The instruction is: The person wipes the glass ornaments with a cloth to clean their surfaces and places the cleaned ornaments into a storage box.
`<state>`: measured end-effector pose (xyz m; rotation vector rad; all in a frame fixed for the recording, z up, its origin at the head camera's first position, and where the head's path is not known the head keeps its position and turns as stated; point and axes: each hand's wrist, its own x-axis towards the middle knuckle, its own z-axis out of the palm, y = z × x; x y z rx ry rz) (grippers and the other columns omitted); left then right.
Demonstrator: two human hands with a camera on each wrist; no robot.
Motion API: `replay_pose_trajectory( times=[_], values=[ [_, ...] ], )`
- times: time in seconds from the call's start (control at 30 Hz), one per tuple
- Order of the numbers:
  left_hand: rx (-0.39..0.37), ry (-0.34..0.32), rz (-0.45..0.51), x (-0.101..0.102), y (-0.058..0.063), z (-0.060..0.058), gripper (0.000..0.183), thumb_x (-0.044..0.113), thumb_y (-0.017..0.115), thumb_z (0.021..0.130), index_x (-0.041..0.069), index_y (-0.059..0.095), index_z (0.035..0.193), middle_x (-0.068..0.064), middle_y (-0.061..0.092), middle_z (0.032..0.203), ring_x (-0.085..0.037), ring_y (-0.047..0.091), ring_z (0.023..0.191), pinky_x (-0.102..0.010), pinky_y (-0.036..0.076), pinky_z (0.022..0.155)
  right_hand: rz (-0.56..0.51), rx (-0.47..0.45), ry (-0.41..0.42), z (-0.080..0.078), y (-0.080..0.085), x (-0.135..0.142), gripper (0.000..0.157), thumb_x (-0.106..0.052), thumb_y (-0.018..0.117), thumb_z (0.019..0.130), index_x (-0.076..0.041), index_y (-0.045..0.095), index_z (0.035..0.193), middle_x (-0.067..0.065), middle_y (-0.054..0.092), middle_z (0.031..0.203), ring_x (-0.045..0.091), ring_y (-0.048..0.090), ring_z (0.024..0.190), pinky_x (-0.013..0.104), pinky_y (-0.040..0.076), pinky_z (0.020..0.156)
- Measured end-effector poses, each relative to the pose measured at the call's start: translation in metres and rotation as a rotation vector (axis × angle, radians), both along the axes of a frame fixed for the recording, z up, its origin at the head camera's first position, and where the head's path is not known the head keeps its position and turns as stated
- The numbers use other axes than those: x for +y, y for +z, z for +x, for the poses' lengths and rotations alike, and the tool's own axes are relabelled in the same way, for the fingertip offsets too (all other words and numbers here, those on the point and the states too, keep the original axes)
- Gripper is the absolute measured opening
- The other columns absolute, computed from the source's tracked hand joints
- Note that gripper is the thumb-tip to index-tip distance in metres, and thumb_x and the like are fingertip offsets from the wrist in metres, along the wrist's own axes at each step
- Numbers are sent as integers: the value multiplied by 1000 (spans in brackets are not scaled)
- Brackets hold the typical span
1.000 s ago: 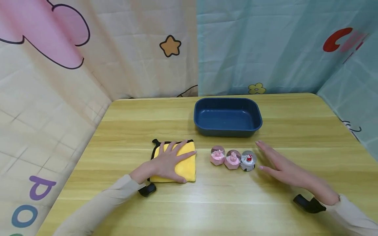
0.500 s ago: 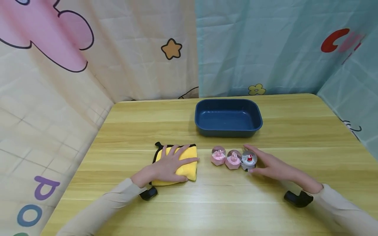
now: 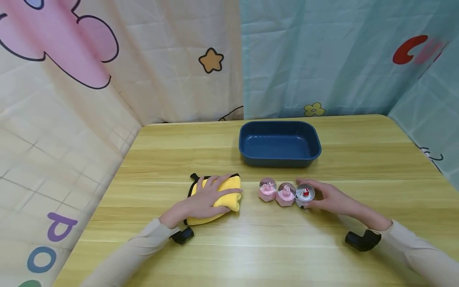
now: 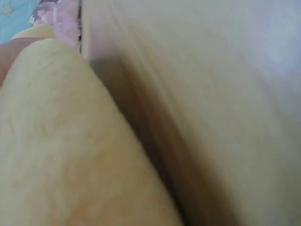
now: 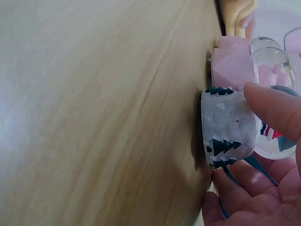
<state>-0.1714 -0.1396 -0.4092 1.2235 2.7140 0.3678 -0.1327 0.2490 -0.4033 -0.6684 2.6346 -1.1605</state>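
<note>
My left hand [image 3: 203,202] lies over a yellow towel [image 3: 233,184] with black trim and a black loop, its right side bunched between thumb and fingers. In the left wrist view the towel's fuzzy fold [image 4: 70,136] rises off the table. My right hand [image 3: 333,200] grips a small snow globe [image 3: 305,192] with a red figure inside, thumb on the near side and fingers behind. Dark green trees decorate its white base [image 5: 228,117], seen from the right wrist. Two pink-based snow globes, the left one [image 3: 267,189] and the middle one [image 3: 285,194], stand in a row beside it.
A dark blue rectangular basin [image 3: 279,162] stands behind the globes, near the back of the wooden table [image 3: 251,255]. Printed curtains [image 3: 172,71] hang behind the table and along both sides.
My right hand has come in leftward and closed around the rightmost snow globe, which now tilts slightly. My left hand has gathered the towel, lifting its near right corner into a fold.
</note>
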Motion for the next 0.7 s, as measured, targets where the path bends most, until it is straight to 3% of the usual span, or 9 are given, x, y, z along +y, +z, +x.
replay_pose_trajectory(
  times=[0.27,0.33,0.4,0.5,0.57,0.63,0.7],
  values=[
    [-116,70,208,-10,3,-1,51,39,51,93,47,32,140,-2,10,158,-31,13,144,-71,4,103,-138,-100,-8,-1,-4,7,58,-18,67,85,2,43,134,27,43,140,-25,38,110,6,40,88],
    [-152,83,324,-12,4,-2,52,30,53,92,40,35,140,-4,12,158,-29,12,145,-66,7,106,-144,-116,-30,1,-4,11,56,-18,65,87,2,43,135,26,45,139,-24,40,109,7,40,87],
    [-235,94,488,-13,5,-2,58,20,53,92,31,31,144,-5,20,156,-23,16,144,-55,13,111,-154,-134,-63,3,-1,14,52,-18,63,89,1,43,133,23,48,137,-21,44,106,8,42,85],
    [-377,114,732,-12,10,-1,61,11,49,92,19,24,147,-5,20,156,-15,18,143,-27,24,110,-195,-148,-107,7,4,18,47,-16,60,91,1,43,131,1,57,131,-16,49,103,12,46,81],
    [-450,137,840,-12,14,0,61,11,45,92,14,20,148,-4,18,157,-15,19,142,-15,28,104,-239,-151,-124,9,8,19,45,-14,58,92,3,42,130,-14,59,125,-13,52,101,14,48,79],
    [-485,153,894,-11,18,2,59,17,42,92,11,22,147,-3,8,160,-13,20,140,-12,28,101,-270,-153,-132,11,12,20,45,-12,57,92,5,39,131,-26,56,118,-11,54,101,14,50,78],
    [-510,158,936,-9,19,3,59,21,41,93,9,21,147,-4,5,160,-10,26,135,-13,30,99,-266,-149,-143,14,17,19,46,-11,56,93,5,38,131,-29,56,114,-10,55,99,16,51,77]
  ],
)
